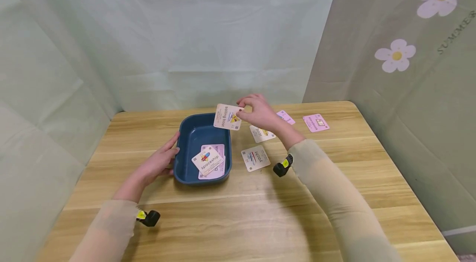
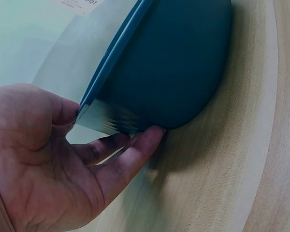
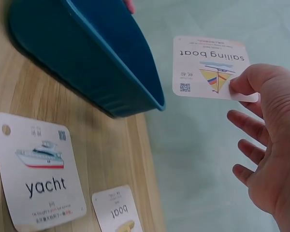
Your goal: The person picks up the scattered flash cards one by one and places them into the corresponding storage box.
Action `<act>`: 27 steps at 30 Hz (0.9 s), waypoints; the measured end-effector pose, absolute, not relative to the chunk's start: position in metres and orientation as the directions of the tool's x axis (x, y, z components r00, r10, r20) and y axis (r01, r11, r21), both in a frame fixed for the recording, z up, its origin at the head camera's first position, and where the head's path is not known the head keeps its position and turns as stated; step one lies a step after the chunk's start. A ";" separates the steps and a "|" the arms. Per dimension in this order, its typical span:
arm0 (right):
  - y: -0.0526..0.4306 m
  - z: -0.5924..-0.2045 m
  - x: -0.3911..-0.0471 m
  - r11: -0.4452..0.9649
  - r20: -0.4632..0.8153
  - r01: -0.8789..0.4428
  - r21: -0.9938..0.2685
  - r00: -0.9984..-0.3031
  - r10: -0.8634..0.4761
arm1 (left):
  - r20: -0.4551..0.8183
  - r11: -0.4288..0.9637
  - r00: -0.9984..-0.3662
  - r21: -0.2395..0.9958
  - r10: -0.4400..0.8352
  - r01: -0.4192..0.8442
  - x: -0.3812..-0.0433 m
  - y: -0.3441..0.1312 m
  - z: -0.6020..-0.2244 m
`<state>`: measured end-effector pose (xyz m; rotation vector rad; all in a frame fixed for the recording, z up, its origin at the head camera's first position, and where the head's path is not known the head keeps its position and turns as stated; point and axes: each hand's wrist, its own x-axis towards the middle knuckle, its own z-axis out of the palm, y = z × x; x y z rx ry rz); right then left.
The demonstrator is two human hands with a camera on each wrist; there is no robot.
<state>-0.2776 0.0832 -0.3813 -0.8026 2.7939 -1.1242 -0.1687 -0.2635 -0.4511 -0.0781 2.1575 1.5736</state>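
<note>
My right hand (image 1: 260, 113) pinches a sailing boat card (image 3: 208, 66) at one edge between thumb and fingers. In the head view this card (image 1: 226, 116) overlaps the far right rim of the blue plastic bin (image 1: 202, 180). My left hand (image 1: 160, 160) holds the bin's left side, its fingers (image 2: 130, 159) against the outer wall and one digit at the rim. Inside the bin a spaceship card (image 1: 208, 160) lies on top of pink-edged cards (image 1: 219, 171), partly covering them.
On the wooden table (image 1: 238, 220), right of the bin, lie a yacht card (image 1: 255, 158), a boat card (image 1: 262, 134), a storybook card (image 1: 316, 122) and another pink card (image 1: 285, 116), partly behind the right hand. Fabric curtains (image 1: 208, 39) hang behind the table.
</note>
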 end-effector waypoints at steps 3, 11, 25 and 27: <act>0.077 -0.381 -0.277 0.617 0.166 -0.467 -0.633 -0.861 -0.482 | -0.394 0.349 -0.893 0.886 0.219 -0.306 -0.169 -0.264 -0.451; 0.062 -0.378 -0.275 0.613 0.165 -0.490 -0.620 -0.845 -0.508 | -0.398 0.351 -0.891 0.884 0.218 -0.309 -0.170 -0.264 -0.452; 0.043 -0.380 -0.274 0.606 0.159 -0.497 -0.620 -0.837 -0.523 | -0.400 0.365 -0.890 0.880 0.221 -0.305 -0.169 -0.264 -0.451; 0.040 -0.380 -0.274 0.612 0.166 -0.505 -0.608 -0.835 -0.525 | -0.401 0.365 -0.889 0.879 0.221 -0.306 -0.170 -0.264 -0.451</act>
